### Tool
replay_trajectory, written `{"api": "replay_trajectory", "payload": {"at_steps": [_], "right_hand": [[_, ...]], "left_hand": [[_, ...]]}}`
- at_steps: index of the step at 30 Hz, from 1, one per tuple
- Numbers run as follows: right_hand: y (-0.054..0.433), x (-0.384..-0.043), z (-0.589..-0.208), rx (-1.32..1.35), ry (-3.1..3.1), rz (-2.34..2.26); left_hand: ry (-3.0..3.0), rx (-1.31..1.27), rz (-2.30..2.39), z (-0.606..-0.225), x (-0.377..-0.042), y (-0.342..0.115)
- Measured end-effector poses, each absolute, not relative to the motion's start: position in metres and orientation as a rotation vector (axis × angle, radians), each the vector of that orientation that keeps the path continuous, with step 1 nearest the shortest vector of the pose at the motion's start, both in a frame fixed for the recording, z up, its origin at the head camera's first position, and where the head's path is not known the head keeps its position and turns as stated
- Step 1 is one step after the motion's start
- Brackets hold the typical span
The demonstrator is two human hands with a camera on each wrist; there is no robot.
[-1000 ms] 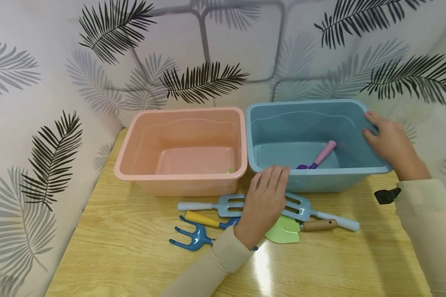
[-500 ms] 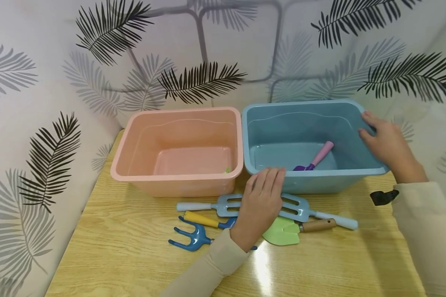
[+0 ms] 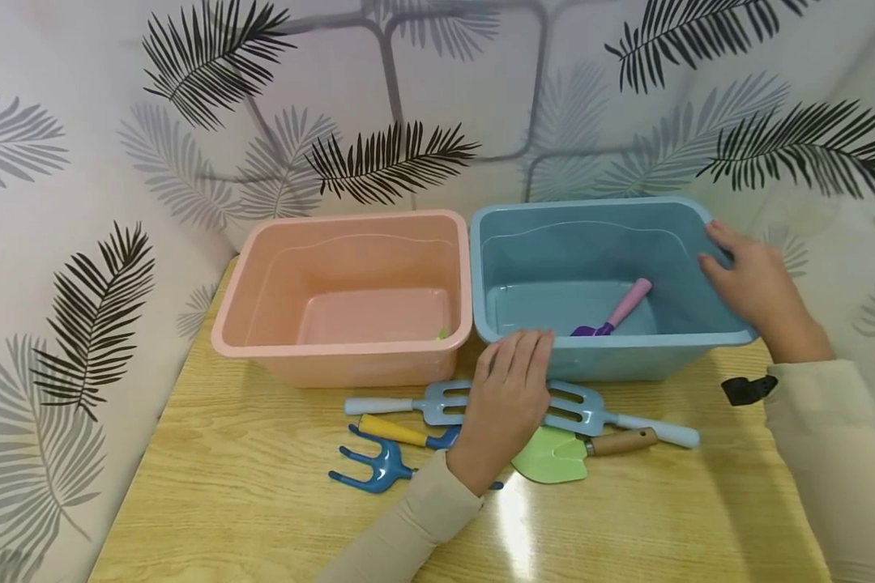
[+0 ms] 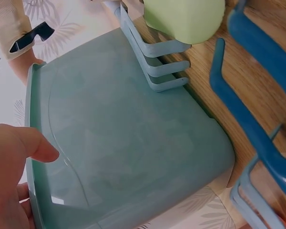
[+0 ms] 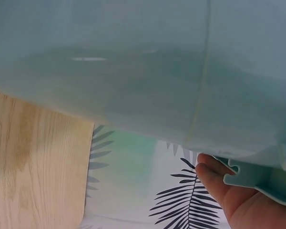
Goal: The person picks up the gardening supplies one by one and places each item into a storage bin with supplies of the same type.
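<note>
The blue plastic tub [image 3: 642,356] stands at the right on the table. My left hand [image 3: 506,397] grips its front rim near the left corner; in the left wrist view the thumb [image 4: 35,143] lies against the outer wall. On the tub's right rim, my right hand [image 3: 754,283] holds on with thumb and fingers inside the edge. The right wrist view has the palm [image 5: 248,202] beneath that rim. Inside the tub lies a purple tool with a pink handle [image 3: 629,303], its head partly hidden by the front wall.
A pink tub [image 3: 335,350] stands beside the blue one, a green bit [image 3: 441,333] inside. In front lie light-blue slotted garden tools [image 3: 583,410], a green trowel [image 3: 554,455], a blue hand fork [image 3: 382,465] and a yellow-handled tool [image 3: 392,429]. Patterned cloth [image 3: 467,97] hangs behind.
Everything in the head view has drifted slightly left, tubs and hands included. Both hands keep their hold on the blue tub's rim.
</note>
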State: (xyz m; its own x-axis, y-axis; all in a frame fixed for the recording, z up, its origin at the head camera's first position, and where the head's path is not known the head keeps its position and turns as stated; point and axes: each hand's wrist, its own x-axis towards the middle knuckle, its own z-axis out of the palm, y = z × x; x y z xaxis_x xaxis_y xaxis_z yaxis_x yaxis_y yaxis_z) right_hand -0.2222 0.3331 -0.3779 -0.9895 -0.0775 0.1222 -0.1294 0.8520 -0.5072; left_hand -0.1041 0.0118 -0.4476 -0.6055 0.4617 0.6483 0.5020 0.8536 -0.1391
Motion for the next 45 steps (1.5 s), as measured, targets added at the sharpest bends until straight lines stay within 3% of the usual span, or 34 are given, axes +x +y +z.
{"api": "replay_trajectory", "payload": {"at_steps": [7,15,21,31,45], "right_hand": [[0.335,-0.220,-0.380,0.197,-2.926,0.747],[0.329,-0.213,-0.380,-0.026,-2.471,0.833],[0.327,-0.204,-0.377,0.113,-2.109,0.727],[0.326,-0.161,-0.360,0.277,-2.074,0.612],[0.291,-0.106,-0.407,0.623,-2.085,0.702]], "left_hand": [[-2.307,-0.716,-0.108,-0.443,-0.102,0.012],[-2.433,-0.854,-0.254,-0.438,-0.099,0.002],[-2.380,-0.989,-0.510,-0.420,-0.096,-0.019],[-2.161,-0.834,-0.590,-0.377,-0.105,-0.120],[-2.291,-0.347,-0.552,-0.344,-0.135,-0.251]]}}
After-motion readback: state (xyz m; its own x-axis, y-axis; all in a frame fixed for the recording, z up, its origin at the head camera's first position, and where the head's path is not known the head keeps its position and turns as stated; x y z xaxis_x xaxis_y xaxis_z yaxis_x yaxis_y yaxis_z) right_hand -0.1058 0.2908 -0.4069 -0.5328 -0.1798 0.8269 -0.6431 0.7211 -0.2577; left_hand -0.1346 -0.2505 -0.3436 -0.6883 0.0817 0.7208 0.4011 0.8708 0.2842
